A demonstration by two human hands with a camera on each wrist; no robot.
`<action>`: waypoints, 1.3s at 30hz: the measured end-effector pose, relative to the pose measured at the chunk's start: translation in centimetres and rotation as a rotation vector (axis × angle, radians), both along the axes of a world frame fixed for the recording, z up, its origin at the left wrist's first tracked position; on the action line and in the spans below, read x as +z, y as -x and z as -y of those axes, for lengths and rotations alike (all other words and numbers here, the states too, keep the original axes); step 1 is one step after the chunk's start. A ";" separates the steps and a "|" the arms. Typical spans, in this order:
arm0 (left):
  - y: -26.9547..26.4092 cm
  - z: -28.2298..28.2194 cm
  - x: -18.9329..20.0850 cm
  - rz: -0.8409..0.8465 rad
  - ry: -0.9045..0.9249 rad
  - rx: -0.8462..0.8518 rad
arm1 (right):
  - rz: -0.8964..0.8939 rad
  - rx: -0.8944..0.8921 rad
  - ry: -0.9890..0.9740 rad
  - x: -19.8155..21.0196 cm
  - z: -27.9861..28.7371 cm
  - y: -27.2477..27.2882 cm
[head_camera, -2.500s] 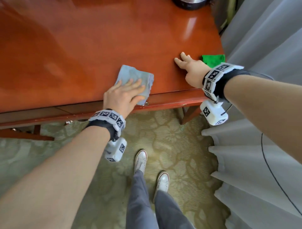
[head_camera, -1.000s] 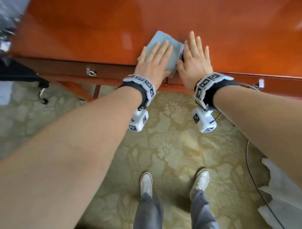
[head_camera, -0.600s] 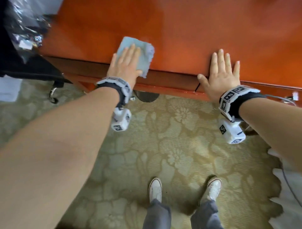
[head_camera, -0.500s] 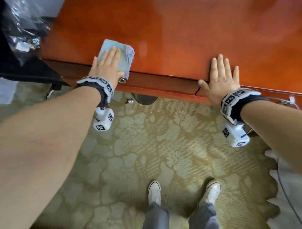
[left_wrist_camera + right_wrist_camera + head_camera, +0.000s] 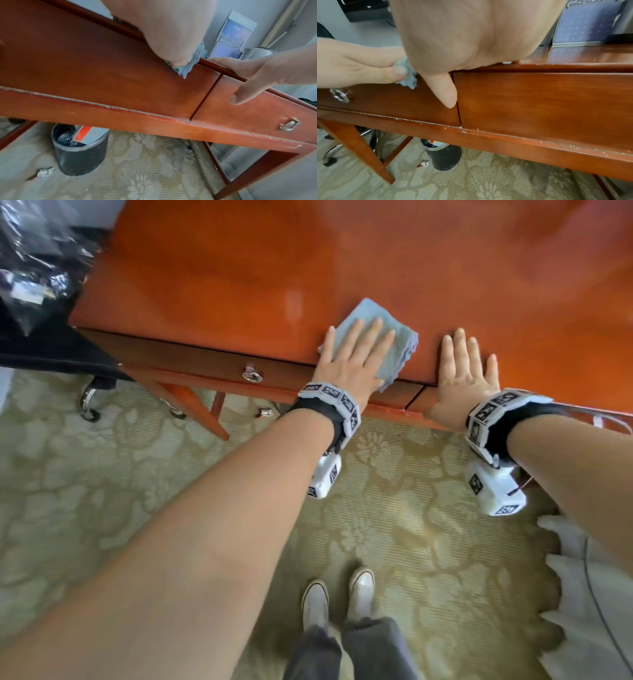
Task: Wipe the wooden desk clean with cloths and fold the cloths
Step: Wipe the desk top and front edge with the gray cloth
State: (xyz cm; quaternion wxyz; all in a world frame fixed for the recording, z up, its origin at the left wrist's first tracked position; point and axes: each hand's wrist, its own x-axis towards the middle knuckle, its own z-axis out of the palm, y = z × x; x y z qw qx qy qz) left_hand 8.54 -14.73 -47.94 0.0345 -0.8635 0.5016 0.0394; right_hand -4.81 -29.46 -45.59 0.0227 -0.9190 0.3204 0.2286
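Left hand (image 5: 352, 361): fingers straight, pressed flat on the blue cloth (image 5: 394, 347).
Blue cloth: folded, at the worktop's (image 5: 239, 275) front edge, one corner hanging over the drawer front (image 5: 120, 81).
Right hand (image 5: 462, 371): open, palm flat on the worktop just right of the cloth, thumb down over the edge.
Below: black bin (image 5: 78, 152) on patterned carpet (image 5: 411, 542).

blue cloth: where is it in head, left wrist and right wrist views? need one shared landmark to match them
Head: blue cloth upper centre, flat on the desk's front edge under the left hand.
Left wrist: centre top, corner hanging over the desk front.
Right wrist: left of centre, a small bunch.
Shared landmark: drawer seam.
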 end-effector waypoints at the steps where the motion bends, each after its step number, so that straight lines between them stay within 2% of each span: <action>1: 0.2 0.5 -0.2 0.008 0.009 0.003 | 0.006 -0.001 0.006 -0.1 0.1 0.0; 8: -3.3 -2.5 0.4 0.008 -0.044 0.003 | 0.017 0.012 0.028 -0.2 -0.1 0.2; 12: -6.4 -6.1 0.5 0.014 -0.051 0.118 | 0.024 0.023 0.033 -0.2 0.1 0.3; 18: -13.7 -14.7 0.1 0.047 -0.093 0.275 | 0.061 0.030 0.022 -0.4 0.1 0.6; 23: -14.1 -15.2 -0.2 0.041 -0.071 0.274 | 0.141 0.053 0.114 0.0 -1.8 0.2; 27: -11.8 -13.0 -0.3 0.065 -0.046 0.183 | 0.252 0.258 0.090 -0.3 -8.2 -5.0; 31: -10.5 -11.2 -1.0 0.063 0.061 0.128 | 0.361 0.251 -0.045 -0.7 -14.9 -12.5; 35: -14.2 -14.3 -0.9 0.056 0.053 0.058 | 0.336 0.169 0.037 -1.7 -17.2 -15.5; 39: -20.5 -20.6 -0.5 0.080 -0.015 0.118 | 0.264 0.187 0.033 -1.6 -17.3 -15.5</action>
